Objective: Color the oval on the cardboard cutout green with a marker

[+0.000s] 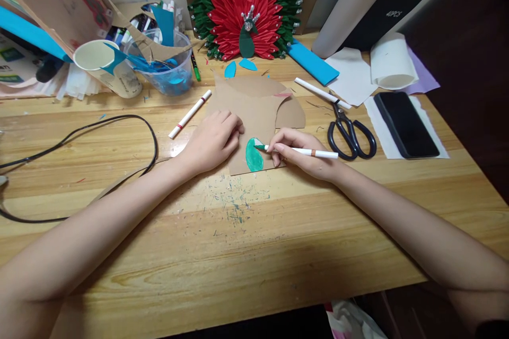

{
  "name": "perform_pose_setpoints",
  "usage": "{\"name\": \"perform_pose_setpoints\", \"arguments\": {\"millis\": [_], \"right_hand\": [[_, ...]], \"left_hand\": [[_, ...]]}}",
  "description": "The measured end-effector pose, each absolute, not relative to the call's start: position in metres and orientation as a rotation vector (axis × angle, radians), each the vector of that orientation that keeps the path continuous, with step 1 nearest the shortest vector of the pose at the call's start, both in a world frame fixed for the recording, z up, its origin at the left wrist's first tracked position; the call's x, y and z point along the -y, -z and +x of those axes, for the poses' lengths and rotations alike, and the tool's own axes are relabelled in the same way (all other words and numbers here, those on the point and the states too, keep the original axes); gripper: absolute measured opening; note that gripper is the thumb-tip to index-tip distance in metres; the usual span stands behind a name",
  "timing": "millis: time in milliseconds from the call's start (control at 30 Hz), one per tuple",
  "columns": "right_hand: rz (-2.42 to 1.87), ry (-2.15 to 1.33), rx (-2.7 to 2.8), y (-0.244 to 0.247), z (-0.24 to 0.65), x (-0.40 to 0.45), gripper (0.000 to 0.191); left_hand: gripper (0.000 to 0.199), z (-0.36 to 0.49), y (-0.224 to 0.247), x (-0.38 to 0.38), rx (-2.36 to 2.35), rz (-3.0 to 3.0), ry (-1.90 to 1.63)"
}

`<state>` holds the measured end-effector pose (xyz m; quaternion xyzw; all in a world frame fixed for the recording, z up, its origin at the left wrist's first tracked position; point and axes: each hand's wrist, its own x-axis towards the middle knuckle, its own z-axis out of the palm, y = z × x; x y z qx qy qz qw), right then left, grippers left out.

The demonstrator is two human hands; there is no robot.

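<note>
My right hand (299, 154) pinches a white-barrelled marker (324, 154) with a brown band. Its green tip touches a small rounded shape (254, 155), mostly coloured green with a pale patch at its upper right. Under that shape lies a sheet of brown cardboard (254, 98) with a curved cut edge on its right. My left hand (214, 140) rests on the cardboard's left side, its fingers loosely curled and the fingertips partly hidden. A capped white marker (190, 114) with dark red bands lies just beyond the left hand.
Black-handled scissors (352, 135) and a phone (405, 124) lie at right. A paper cup (108, 70) and a plastic tub (165, 71) of blue scraps stand at left, near a black cable (149, 140). A red-and-green peacock craft (246, 8) stands behind.
</note>
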<state>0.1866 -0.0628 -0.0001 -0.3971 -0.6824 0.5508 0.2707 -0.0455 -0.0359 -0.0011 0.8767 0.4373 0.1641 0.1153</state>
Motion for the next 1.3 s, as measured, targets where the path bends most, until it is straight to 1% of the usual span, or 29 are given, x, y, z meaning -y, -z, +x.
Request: {"name": "perform_pose_setpoints", "arguments": {"millis": [1300], "right_hand": [[-1.087,-1.498,1.828,-0.0004,0.1871,0.0635,0.02]], "left_hand": [[0.014,-0.0457,0.0012,0.0356,-1.281,2.568,-0.478]]}}
